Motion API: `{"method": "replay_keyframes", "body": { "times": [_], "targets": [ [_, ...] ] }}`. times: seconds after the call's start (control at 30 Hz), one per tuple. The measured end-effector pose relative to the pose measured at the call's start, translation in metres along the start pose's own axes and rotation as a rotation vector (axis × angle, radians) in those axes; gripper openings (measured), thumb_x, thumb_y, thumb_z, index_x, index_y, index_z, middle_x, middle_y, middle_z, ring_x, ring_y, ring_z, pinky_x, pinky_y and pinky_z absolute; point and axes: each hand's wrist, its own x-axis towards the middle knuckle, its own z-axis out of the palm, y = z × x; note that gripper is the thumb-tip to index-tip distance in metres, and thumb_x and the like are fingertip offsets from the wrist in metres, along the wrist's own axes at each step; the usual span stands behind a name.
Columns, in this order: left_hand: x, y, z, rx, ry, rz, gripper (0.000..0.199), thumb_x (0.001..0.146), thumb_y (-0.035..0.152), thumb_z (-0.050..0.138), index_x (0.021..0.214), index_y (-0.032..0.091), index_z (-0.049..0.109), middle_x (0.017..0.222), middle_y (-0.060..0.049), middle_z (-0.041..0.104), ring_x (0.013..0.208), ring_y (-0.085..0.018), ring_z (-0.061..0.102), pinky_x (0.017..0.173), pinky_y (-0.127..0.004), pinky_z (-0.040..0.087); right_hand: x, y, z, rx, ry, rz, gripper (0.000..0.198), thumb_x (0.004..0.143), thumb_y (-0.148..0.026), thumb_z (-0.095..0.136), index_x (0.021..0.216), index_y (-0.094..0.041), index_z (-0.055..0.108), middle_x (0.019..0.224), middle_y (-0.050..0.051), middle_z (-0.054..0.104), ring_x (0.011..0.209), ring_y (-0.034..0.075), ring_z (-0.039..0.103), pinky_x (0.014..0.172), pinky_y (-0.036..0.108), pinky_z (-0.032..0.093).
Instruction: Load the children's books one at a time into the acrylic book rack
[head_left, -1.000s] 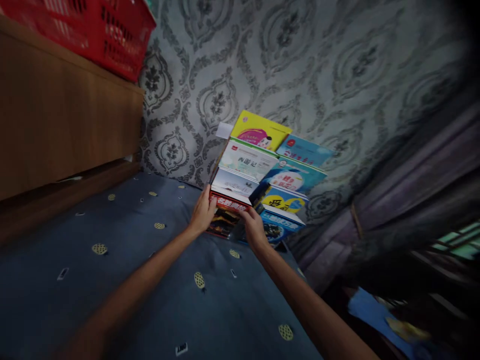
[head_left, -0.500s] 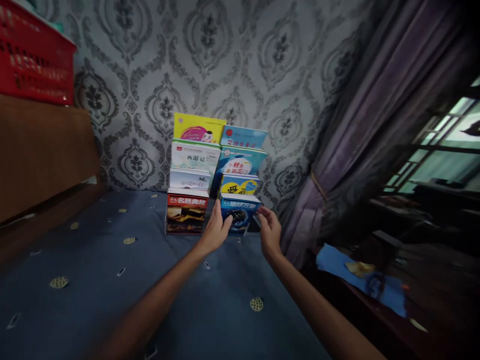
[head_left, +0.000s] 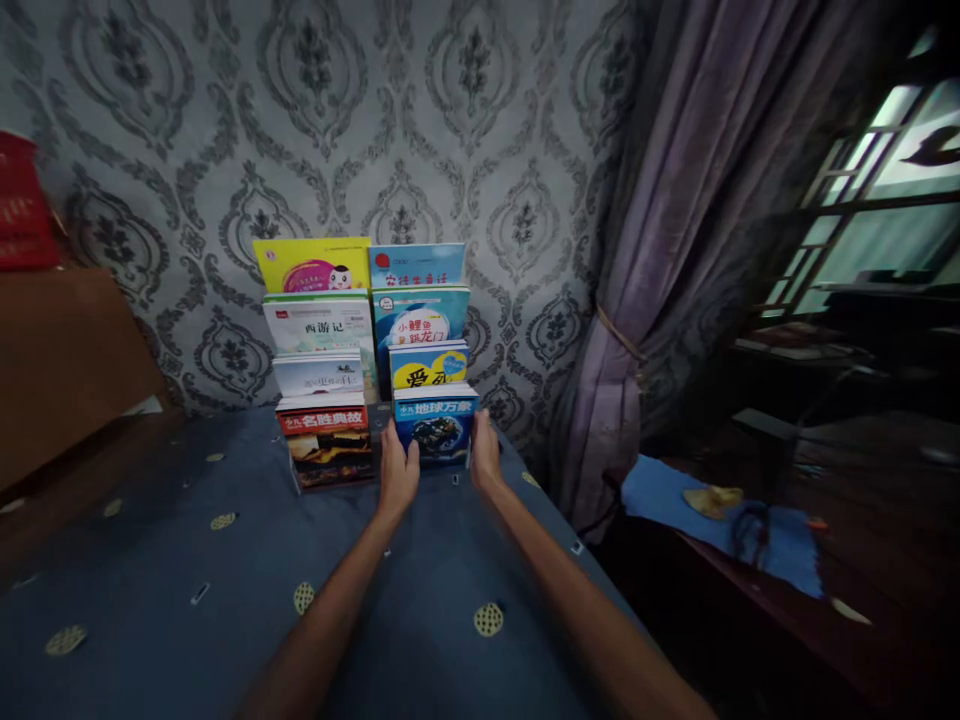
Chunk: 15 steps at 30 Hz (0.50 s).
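Observation:
Two stepped rows of children's books stand on a blue bedcover (head_left: 187,600) against the patterned wall. My left hand (head_left: 397,470) presses the left edge of the front right book, a blue one with a globe picture (head_left: 437,428). My right hand (head_left: 484,455) holds that book's right edge. Behind it rise a yellow-and-blue book (head_left: 427,365), a blue fish book (head_left: 420,318) and a light blue one (head_left: 416,263). The left row starts with a red-titled book (head_left: 326,445), then white ones and a yellow one (head_left: 311,265) at the back.
A wooden headboard (head_left: 60,350) with a red crate (head_left: 22,200) on it stands at the left. A purple curtain (head_left: 660,250) hangs to the right of the books. Beyond the bed's right edge, a blue cloth (head_left: 712,520) lies on dark furniture below a window (head_left: 885,180).
Both hands shifted from the red-titled front book of the left row to the blue globe book at the right and closed on its sides. The view swung right and levelled.

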Motion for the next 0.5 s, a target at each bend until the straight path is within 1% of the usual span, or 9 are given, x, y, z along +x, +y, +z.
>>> {"method": "replay_keyframes", "body": {
  "times": [0.1,0.23,0.3,0.4,0.5],
  "targets": [
    [0.000,-0.007,0.002,0.015,-0.016,0.007,0.063,0.093,0.026,0.047,0.153,0.012,0.034,0.154,-0.020,0.044,0.148,-0.028,0.039,0.123,-0.046,0.031,-0.006,-0.002,0.003,0.027,0.026,0.048,0.076,0.089,-0.078,0.041,0.119,-0.016,0.074,0.118,0.010,0.076,0.113,0.029,0.068,0.102,0.042,0.052],
    [-0.001,-0.012,0.003,0.012,-0.023,0.022,0.064,0.092,0.023,0.047,0.154,0.015,0.034,0.156,-0.018,0.043,0.147,-0.027,0.040,0.123,-0.045,0.030,-0.011,-0.006,0.007,0.042,0.058,0.060,0.075,0.087,-0.077,0.045,0.115,-0.014,0.075,0.118,0.011,0.076,0.120,0.029,0.064,0.107,0.041,0.047],
    [-0.002,-0.012,0.003,0.014,-0.025,0.017,0.066,0.091,0.022,0.047,0.154,0.014,0.033,0.156,-0.017,0.043,0.148,-0.027,0.039,0.124,-0.044,0.029,-0.012,-0.007,0.007,0.043,0.061,0.056,0.076,0.087,-0.076,0.045,0.118,-0.014,0.074,0.122,0.011,0.074,0.123,0.028,0.062,0.109,0.041,0.045],
    [-0.002,-0.009,0.002,0.025,-0.038,0.011,0.065,0.091,0.026,0.048,0.153,0.011,0.033,0.155,-0.020,0.043,0.148,-0.028,0.039,0.124,-0.045,0.028,-0.013,-0.008,0.003,0.032,0.035,0.050,0.078,0.088,-0.077,0.044,0.123,-0.013,0.071,0.127,0.011,0.073,0.125,0.028,0.061,0.110,0.040,0.045],
    [-0.001,0.003,-0.002,0.060,-0.024,0.021,0.065,0.094,0.036,0.050,0.151,0.010,0.035,0.152,-0.022,0.044,0.147,-0.030,0.039,0.124,-0.046,0.029,-0.007,-0.008,-0.005,0.008,-0.044,0.033,0.077,0.090,-0.077,0.043,0.122,-0.014,0.073,0.122,0.010,0.075,0.122,0.030,0.064,0.106,0.041,0.049]
  ]
}}
